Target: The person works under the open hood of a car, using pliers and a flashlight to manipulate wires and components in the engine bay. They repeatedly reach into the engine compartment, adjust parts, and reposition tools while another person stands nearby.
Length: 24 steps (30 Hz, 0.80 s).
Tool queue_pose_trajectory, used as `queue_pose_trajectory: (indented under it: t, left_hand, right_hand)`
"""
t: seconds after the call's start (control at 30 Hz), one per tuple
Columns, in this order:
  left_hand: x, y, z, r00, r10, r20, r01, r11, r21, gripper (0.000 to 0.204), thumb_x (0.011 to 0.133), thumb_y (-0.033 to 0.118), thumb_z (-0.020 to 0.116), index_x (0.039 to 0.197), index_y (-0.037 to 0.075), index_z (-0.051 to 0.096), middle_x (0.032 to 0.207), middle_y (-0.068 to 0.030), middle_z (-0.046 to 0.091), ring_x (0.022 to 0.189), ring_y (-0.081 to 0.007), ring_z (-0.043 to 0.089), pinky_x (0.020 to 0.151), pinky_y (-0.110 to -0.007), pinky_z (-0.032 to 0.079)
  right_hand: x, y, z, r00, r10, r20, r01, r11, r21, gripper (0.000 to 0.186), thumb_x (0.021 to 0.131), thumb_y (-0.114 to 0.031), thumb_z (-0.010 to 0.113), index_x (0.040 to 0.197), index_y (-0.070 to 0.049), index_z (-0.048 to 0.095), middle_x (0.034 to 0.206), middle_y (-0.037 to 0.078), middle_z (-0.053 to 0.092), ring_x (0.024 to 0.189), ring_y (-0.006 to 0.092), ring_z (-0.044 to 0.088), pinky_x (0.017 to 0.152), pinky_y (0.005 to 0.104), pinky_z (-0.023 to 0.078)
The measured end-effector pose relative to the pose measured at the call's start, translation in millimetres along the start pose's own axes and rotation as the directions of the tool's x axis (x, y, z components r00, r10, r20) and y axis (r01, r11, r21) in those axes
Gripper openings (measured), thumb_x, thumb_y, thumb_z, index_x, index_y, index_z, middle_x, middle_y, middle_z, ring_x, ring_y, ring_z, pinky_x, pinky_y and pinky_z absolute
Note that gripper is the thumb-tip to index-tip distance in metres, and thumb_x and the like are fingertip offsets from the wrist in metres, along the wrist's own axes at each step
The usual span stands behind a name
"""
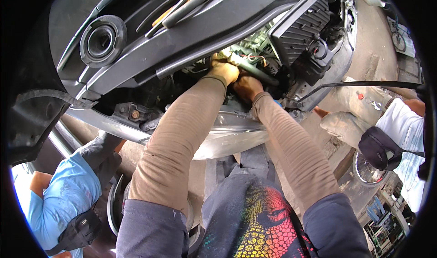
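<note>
Both my arms, in tan sleeves, reach over the front fender into a car's open engine bay. My left hand [225, 70] is deep beside the engine [259, 43], close to some thin loose wires [256, 58]. Its fingers are mostly hidden among the parts, so its grip does not show. Lower and to the right, my right hand [248, 88] reaches under a thick black hose [258, 72]. Shadow and the hose hide its fingertips, and whatever it touches cannot be made out.
A ribbed black plastic housing [300, 28] stands right of my hands. Long-handled tools [189, 8] lie on the cowl, near a round black rubber-like ring [104, 40]. A dark rod [364, 83] crosses at right. People stand left, in a blue shirt [68, 185], and right, in light trousers [359, 108].
</note>
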<state>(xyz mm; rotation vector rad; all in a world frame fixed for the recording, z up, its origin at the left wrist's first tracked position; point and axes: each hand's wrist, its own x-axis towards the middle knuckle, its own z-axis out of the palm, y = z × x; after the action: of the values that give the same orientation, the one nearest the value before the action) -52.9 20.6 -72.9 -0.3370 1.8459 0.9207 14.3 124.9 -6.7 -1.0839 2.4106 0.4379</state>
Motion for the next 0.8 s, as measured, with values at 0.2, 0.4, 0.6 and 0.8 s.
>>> queue_pose_trajectory:
  t: [0.2,0.4,0.6,0.8]
  left_hand:
    - [-34.4,8.5,-17.8,0.962,0.272,0.006,-0.226,0.786,0.576,0.014,0.084,0.021,0.047,0.072,0.017,0.045,0.065,-0.002,0.042,0.063,-0.0182,0.043,0.062,-0.033,0.037]
    - [-91.5,33.3,-38.9,0.947,0.31,0.082,-0.248,0.546,0.8,0.012,0.08,0.023,0.05,0.071,0.017,0.043,0.066,-0.0024,0.037,0.067,-0.0194,0.039,0.06,-0.034,0.032]
    - [-98.1,28.9,-37.5,0.964,0.247,0.096,-0.229,0.595,0.771,0.013,0.083,0.025,0.05,0.074,0.017,0.047,0.069,-0.0043,0.041,0.068,-0.0204,0.041,0.063,-0.034,0.035]
    - [-79.2,21.0,-32.7,0.956,0.29,0.051,-0.208,0.546,0.812,0.024,0.082,0.038,0.052,0.071,0.018,0.044,0.064,-0.0019,0.036,0.064,-0.0194,0.039,0.059,-0.034,0.032]
  right_hand:
    - [10.0,-1.8,15.9,0.981,0.164,-0.102,-0.139,0.966,0.22,0.029,0.09,-0.016,0.05,0.097,-0.011,0.078,0.106,0.014,0.075,0.097,0.0311,0.071,0.086,0.0466,0.054]
    - [40.8,7.8,61.2,0.994,0.094,0.06,-0.106,0.962,0.253,0.033,0.094,-0.018,0.049,0.111,-0.006,0.074,0.118,0.015,0.071,0.106,0.0327,0.068,0.088,0.0493,0.053]
    - [54.9,-5.7,99.6,0.909,0.409,0.087,-0.247,0.359,0.9,0.039,0.095,-0.025,0.049,0.125,-0.008,0.066,0.131,0.018,0.064,0.116,0.0333,0.064,0.098,0.0466,0.049]
    - [40.7,3.8,72.4,0.946,0.271,0.18,-0.323,0.715,0.62,0.041,0.097,-0.032,0.048,0.127,-0.01,0.064,0.134,0.016,0.062,0.126,0.0315,0.057,0.103,0.0407,0.046]
